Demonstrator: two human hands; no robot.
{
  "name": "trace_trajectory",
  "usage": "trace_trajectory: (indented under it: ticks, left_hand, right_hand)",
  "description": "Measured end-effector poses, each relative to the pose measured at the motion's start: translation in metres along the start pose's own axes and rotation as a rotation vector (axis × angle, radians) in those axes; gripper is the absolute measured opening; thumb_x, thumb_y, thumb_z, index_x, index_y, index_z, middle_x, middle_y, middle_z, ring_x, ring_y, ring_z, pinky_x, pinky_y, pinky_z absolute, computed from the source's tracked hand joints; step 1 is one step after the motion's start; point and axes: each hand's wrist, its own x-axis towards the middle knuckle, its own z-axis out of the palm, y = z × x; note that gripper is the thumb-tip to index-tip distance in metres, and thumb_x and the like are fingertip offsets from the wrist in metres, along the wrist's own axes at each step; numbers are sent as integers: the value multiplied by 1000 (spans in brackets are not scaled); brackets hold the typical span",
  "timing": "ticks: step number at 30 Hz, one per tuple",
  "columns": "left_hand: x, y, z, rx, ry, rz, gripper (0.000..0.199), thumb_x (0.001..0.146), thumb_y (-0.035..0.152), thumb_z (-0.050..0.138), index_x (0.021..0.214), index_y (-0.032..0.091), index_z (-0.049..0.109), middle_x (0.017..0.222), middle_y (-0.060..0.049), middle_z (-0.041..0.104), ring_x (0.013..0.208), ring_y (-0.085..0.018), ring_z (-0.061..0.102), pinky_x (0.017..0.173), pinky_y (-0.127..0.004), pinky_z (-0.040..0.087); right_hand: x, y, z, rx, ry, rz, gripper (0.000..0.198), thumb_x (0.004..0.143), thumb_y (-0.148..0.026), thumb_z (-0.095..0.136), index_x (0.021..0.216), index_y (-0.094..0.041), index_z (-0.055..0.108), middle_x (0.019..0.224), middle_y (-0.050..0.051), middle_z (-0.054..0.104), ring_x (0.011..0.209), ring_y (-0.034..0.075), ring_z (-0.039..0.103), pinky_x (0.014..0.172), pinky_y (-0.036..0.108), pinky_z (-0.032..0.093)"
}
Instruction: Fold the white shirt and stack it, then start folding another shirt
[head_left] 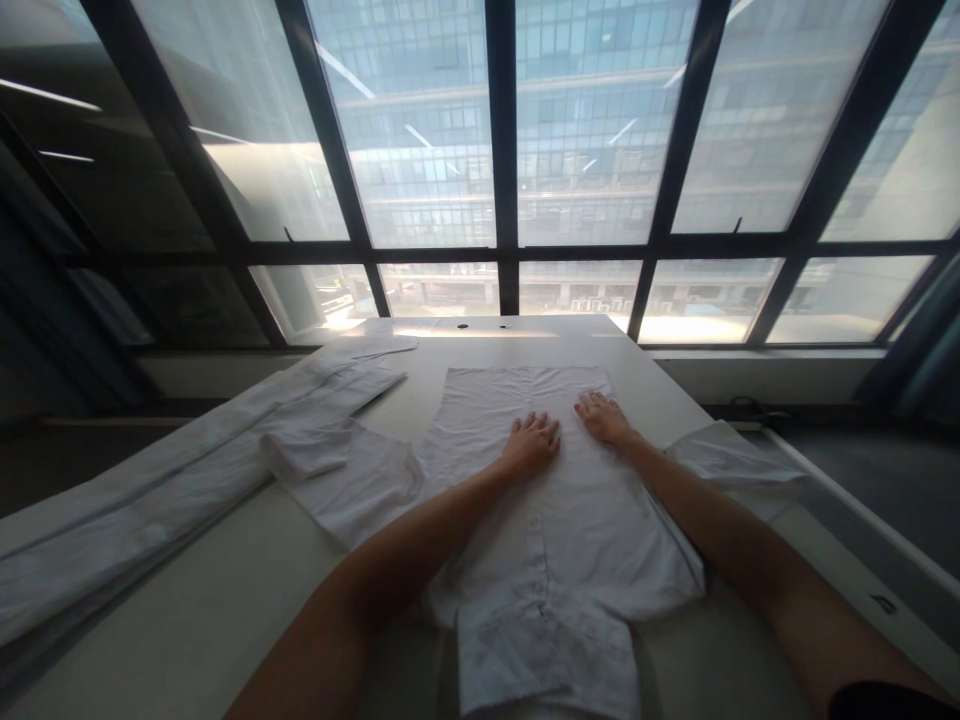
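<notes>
A white shirt (577, 540) lies spread out on the table, its hem toward the window and a buttoned placket running down its middle. At the near end a wide white flap of cloth, perhaps a hood or collar, hangs toward me. One sleeve stretches out on the left and another piece of its cloth lies past my right forearm. My left hand (532, 440) rests flat on the cloth near the centre, fingers extended. Just to its right, my right hand (601, 415) also lies palm down on the shirt with fingers stretched. Neither hand grips anything.
Long white folded cloths (187, 480) lie in a stack along the left side of the white table (525, 340). A dark round hole (463, 326) sits near its far edge. Large framed windows (427, 130) rise behind, with dark curtains at both sides.
</notes>
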Motion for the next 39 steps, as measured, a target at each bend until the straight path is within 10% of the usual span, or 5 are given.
trace_trajectory:
  ticks: [8,15,31,39]
  left_hand:
    - [9,-30,-32,-39,-166,47,56,107,53,36,157,28,40,169,-10,32,156,-30,28,123,-54,25]
    - [5,-75,-31,12,-66,-128,56,110,49,25,161,28,34,171,-10,26,158,-34,21,123,-63,19]
    - [5,-75,-22,22,-50,-145,54,110,47,28,158,27,40,170,-11,30,157,-33,24,123,-62,20]
    - [5,-75,-21,33,-25,-137,52,110,47,30,157,29,41,170,-11,31,156,-33,26,122,-61,21]
  right_hand:
    - [2,2,3,0,14,4,59,108,-40,30,160,-14,40,167,19,34,155,29,29,123,53,23]
    - [3,2,5,11,42,-7,57,107,-39,31,157,-13,43,165,20,37,154,30,31,121,54,26]
    - [-4,7,-1,8,74,143,55,106,-42,32,156,-22,48,163,17,42,152,32,34,118,59,30]
    - [-34,-49,-26,168,-33,-106,59,108,-47,35,159,-20,44,170,17,28,158,32,19,123,55,24]
